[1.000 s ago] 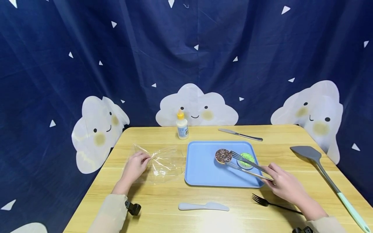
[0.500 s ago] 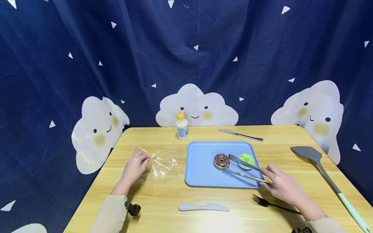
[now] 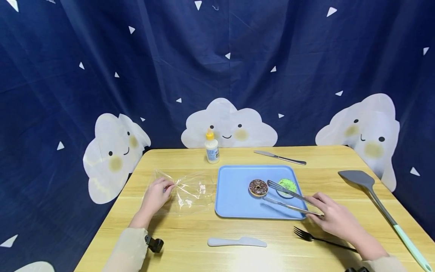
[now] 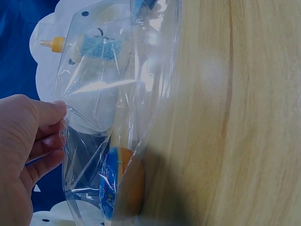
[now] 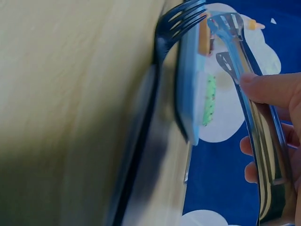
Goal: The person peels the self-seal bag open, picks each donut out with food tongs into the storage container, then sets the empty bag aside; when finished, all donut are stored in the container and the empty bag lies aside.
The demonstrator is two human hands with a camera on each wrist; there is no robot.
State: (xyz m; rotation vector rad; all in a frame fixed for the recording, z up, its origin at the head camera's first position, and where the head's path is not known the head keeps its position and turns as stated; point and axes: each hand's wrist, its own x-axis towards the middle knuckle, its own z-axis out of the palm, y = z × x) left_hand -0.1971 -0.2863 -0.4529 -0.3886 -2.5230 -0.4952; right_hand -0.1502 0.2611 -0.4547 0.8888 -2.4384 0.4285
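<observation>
My left hand [image 3: 158, 194] pinches the edge of a clear plastic bag [image 3: 195, 192] on the table's left. Inside the bag, the left wrist view shows a blue-iced donut [image 4: 109, 183], largely hidden by my hand in the head view. My right hand [image 3: 334, 215] holds metal tongs [image 3: 293, 193] over a blue tray [image 3: 234, 204], their arms spread. On that tray lie a chocolate donut with sprinkles [image 3: 258, 187] and a green-iced donut [image 3: 287, 185]. The tong tips point at the chocolate donut's right side, with nothing between them. One tong arm crosses in front of the green donut.
Behind the tray stand a glue bottle [image 3: 212, 151] and a table knife [image 3: 280, 157]. A pale plastic knife [image 3: 238, 241] lies in front. Right of it is a black fork [image 3: 307, 235], below my right hand. A long-handled spatula [image 3: 374, 192] lies along the right edge.
The chocolate donut has shifted down and slightly left on the tray. The tong tips, earlier at its side, have spread and come away from it. My left hand stays put.
</observation>
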